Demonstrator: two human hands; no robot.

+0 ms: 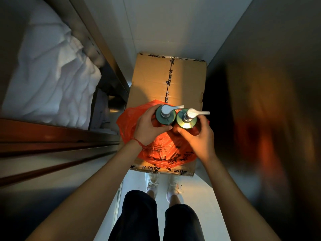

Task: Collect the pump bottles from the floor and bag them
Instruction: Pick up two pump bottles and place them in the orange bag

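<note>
Pump bottles are what you have in hand, two of them, held upright side by side over the red plastic bag (pixel 161 150) that lies crumpled on the near half of the cardboard box (pixel 156 80), its printed side sagging toward the box's near edge. Your left hand (pixel 147 129) wraps the left bottle (pixel 165 116), thumb across its near side; your right hand (pixel 199 138) cups the right bottle (pixel 186 120) from below and to the right, fingers curled round its body. The two green shoulders touch, and both silver pump spouts point toward the box's right edge. I judge that you are about to lower them into the bag, though its mouth is hidden under your hands, so I cannot tell whether it is open enough. To do this well, keep the bottles vertical so nothing leaks, find the opening with your fingers before letting go, and seat one bottle before the other so the thin film does not snag on a spout or tear. The box tape carries repeated black lettering that reads roughly "XING", partly cut off. The bag bears black printed characters and fine lines of text, too creased and small to read. No label shows on either bottle.
</note>
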